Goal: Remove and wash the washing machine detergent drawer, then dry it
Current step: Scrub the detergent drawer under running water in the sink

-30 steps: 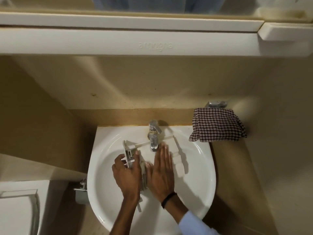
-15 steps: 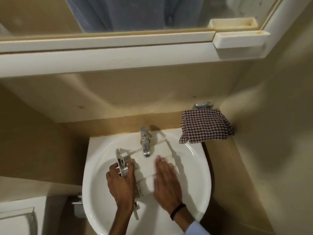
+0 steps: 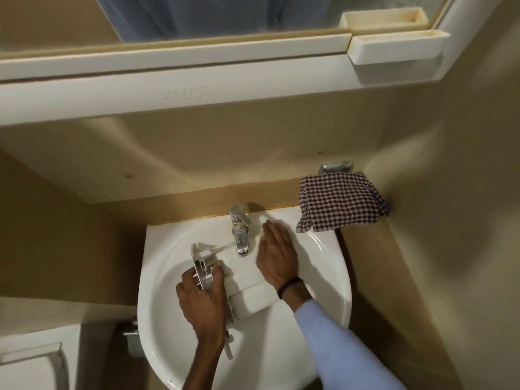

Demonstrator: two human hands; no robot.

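The white plastic detergent drawer lies across the white sink, under the chrome tap. My left hand grips the drawer's front panel at its left end, fingers curled round the edge. With straight fingers, my right hand lies flat over the drawer's far right part, reaching toward the sink's back rim. A checked cloth hangs at the sink's back right corner.
A long white shelf and a mirror run overhead, with a small white tray at its right end. Beige walls close in on both sides. A white toilet cistern sits at the lower left.
My right hand has slid from the drawer's middle up and to the right, toward the back of the sink. The left hand keeps its grip on the front panel. The view tilted up.
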